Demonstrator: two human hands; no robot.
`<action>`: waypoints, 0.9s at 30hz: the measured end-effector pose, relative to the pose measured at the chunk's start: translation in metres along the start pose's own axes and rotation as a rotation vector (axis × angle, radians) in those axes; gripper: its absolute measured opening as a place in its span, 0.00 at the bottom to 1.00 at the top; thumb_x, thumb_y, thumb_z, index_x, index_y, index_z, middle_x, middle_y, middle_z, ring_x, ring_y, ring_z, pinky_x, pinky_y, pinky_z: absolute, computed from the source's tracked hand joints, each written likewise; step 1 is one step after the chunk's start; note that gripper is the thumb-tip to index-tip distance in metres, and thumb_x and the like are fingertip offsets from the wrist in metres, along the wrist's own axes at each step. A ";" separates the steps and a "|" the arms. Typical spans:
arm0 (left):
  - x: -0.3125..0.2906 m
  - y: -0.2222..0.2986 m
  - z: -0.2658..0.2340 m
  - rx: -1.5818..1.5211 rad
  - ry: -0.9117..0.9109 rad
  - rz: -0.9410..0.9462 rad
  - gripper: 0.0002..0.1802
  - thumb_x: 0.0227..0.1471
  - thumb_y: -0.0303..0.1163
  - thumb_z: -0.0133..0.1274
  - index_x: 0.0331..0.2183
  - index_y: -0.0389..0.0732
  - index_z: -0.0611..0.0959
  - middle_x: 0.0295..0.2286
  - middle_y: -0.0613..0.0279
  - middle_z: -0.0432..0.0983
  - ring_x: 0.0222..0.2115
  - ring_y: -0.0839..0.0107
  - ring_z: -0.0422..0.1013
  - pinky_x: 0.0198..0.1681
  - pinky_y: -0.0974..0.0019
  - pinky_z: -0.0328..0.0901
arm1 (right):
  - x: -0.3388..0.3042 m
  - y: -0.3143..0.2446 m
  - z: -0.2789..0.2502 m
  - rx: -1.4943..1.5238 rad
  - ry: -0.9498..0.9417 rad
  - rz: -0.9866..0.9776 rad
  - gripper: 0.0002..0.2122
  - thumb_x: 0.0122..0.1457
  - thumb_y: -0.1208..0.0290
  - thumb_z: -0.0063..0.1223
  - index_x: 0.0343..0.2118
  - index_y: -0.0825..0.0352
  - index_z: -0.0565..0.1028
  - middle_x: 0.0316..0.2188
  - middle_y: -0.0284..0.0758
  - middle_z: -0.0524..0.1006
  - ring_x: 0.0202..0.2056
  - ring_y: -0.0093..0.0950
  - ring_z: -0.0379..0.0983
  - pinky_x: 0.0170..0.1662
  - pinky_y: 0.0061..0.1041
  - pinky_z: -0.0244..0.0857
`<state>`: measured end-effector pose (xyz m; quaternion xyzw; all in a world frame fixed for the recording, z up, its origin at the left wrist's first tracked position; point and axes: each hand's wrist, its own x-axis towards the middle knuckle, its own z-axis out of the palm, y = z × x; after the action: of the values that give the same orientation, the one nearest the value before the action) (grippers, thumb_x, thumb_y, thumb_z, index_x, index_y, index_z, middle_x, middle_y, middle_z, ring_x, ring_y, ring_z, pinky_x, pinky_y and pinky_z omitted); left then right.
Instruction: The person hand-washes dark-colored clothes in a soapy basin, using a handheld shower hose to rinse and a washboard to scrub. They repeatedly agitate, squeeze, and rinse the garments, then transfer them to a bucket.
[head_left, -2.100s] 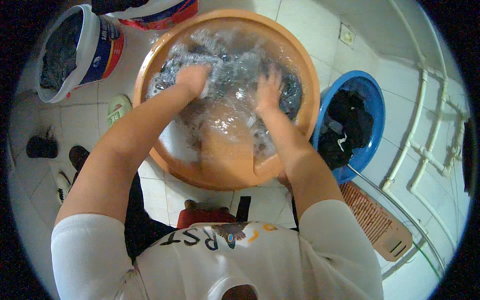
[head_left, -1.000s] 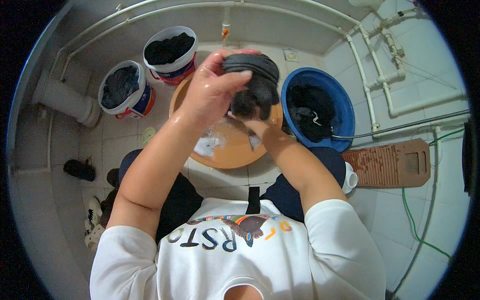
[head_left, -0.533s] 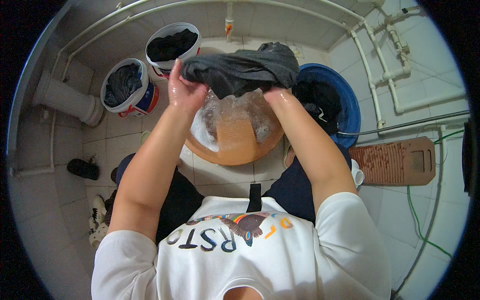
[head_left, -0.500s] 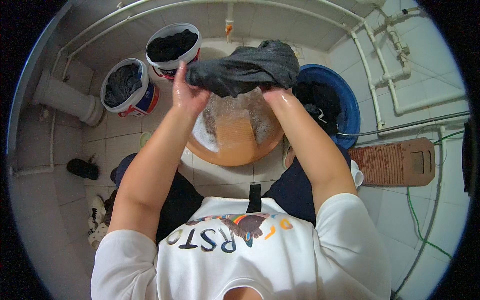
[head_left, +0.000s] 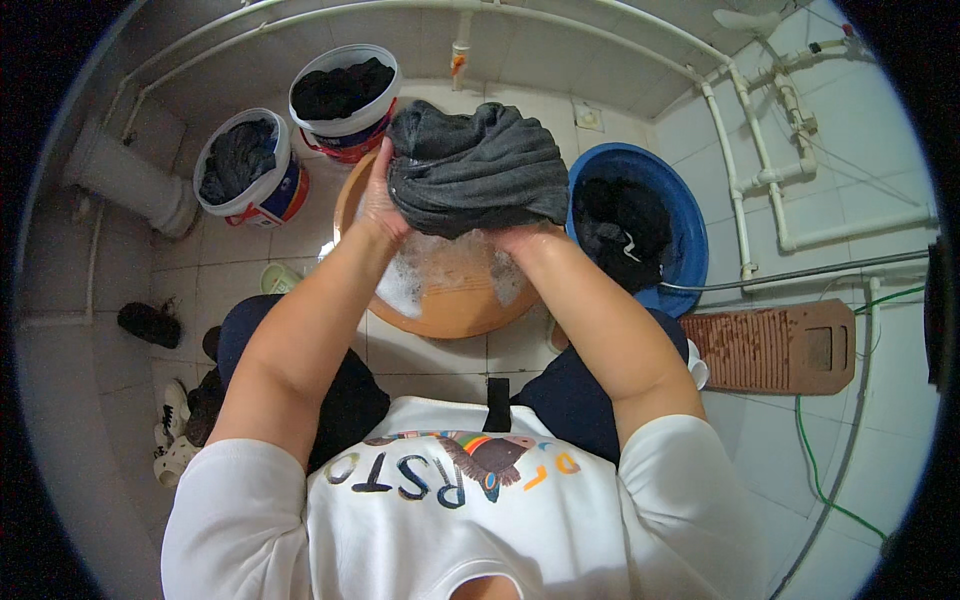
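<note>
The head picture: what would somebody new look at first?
Probably the big dark grey cloth, bunched up between the left hand and right hand, over the orange basin with white foam. Next, maybe the bright blue tub on the right, with black cloth inside.

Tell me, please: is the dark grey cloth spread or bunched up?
Bunched up: the dark grey cloth shows thick folds, held in the left hand and right hand.

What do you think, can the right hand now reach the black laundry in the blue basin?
Probably not yet: the right hand holds the dark grey cloth. If freed, likely yes: the blue basin is close on that side and the way to the black laundry looks open.
</note>
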<state>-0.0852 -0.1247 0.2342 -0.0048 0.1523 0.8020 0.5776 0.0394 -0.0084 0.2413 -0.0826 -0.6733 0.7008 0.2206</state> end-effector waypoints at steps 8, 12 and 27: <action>0.004 0.046 0.014 0.273 0.043 0.205 0.21 0.45 0.40 0.48 0.39 0.36 0.73 0.38 0.51 0.72 0.38 0.57 0.70 0.46 0.56 0.62 | -0.022 0.011 -0.094 0.256 -0.344 0.811 0.19 0.49 0.70 0.51 0.45 0.66 0.67 0.38 0.41 0.72 0.35 0.34 0.72 0.33 0.28 0.69; -0.001 0.047 0.030 0.477 -0.018 0.228 0.19 0.44 0.34 0.50 0.39 0.35 0.72 0.33 0.54 0.73 0.35 0.63 0.71 0.42 0.61 0.66 | -0.034 0.017 -0.104 0.771 -0.183 0.734 0.27 0.50 0.51 0.43 0.48 0.67 0.65 0.42 0.45 0.70 0.39 0.43 0.70 0.34 0.42 0.69; -0.007 -0.010 0.035 0.489 0.368 0.130 0.18 0.46 0.37 0.47 0.35 0.32 0.74 0.30 0.55 0.74 0.30 0.63 0.72 0.36 0.62 0.67 | 0.006 -0.020 -0.026 -0.131 0.510 -0.020 0.07 0.40 0.73 0.56 0.25 0.65 0.73 0.31 0.36 0.70 0.35 0.30 0.66 0.42 0.27 0.60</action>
<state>-0.0678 -0.1201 0.2668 -0.0009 0.4428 0.7625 0.4717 0.0482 0.0174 0.2601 -0.2642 -0.6407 0.6099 0.3844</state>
